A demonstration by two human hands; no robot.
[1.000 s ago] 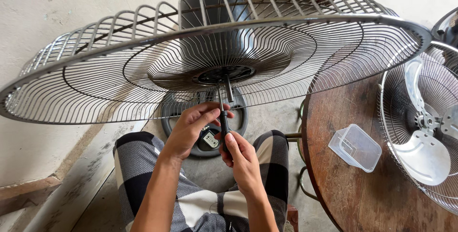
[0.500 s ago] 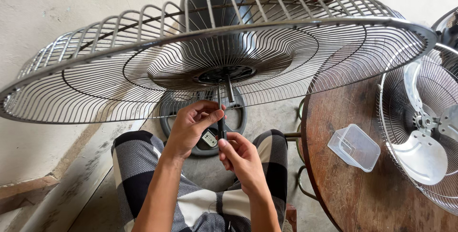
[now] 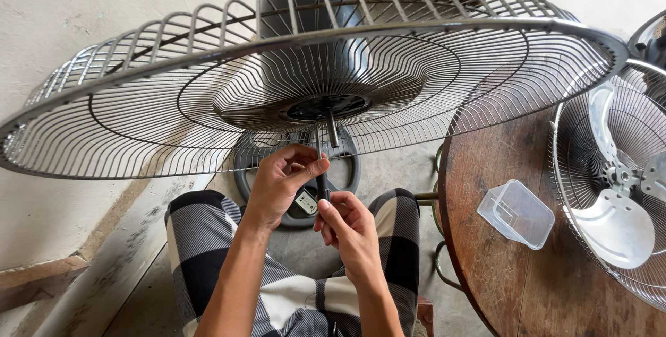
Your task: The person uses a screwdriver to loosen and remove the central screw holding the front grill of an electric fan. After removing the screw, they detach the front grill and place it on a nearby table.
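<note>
Both hands close on a dark screwdriver (image 3: 323, 186) held upright beneath the hub of the wire fan guard (image 3: 208, 101): the left hand (image 3: 281, 184) pinches its shaft, and the right hand (image 3: 347, 229) has a closed grip on the handle below. On the round wooden bench (image 3: 527, 288) a clear plastic container (image 3: 517, 213) lies tilted, seemingly empty, just beside a second caged fan (image 3: 617, 191).

A round wooden table (image 3: 527, 274) stands at the right. On it lies a clear plastic tub (image 3: 517, 213), tipped on its side, just left of a second fan (image 3: 614, 184). A dark round base (image 3: 298, 170) rests on the concrete floor (image 3: 402, 170), left of the table.
</note>
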